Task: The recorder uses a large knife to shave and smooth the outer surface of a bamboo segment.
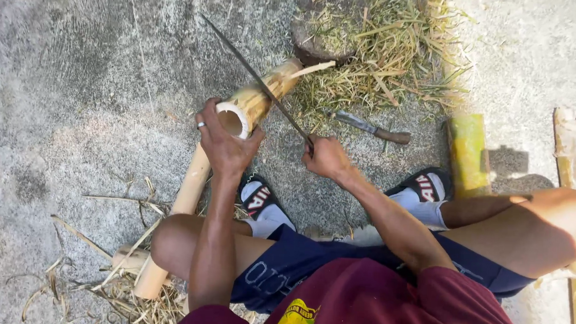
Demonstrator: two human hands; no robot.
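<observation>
Head view looks straight down on a short, thick bamboo section (pixel 260 96) lying on the concrete ground (pixel 78 75) just above centre frame. Its long axis runs from about seven o'clock to one o'clock: the hollow cut mouth faces the person at the seven o'clock end, and a splintered sliver sticks out at the one o'clock end.

The left hand (pixel 224 143), a ring on one finger, is wrapped firmly round the rim of that open mouth. The right hand (pixel 326 157) is closed tight on the handle of a long thin blade (pixel 256 76), which slants toward eleven o'clock and crosses the bamboo's upper side about mid-length.

By the look of it, the step in hand is shaving or splitting along the section with the blade set against its skin. The next stroke would call for the left hand to keep the piece from rolling and stay clear of the edge.

A longer, paler bamboo pole (pixel 182 203) runs beneath toward seven o'clock, past the left knee. At three o'clock from the section lies a second knife (pixel 370 127) beside a heap of bamboo shavings (pixel 390 50). A green bamboo piece (pixel 468 153) stands further toward three o'clock. Both sandalled feet (pixel 263 206) sit below the work.
</observation>
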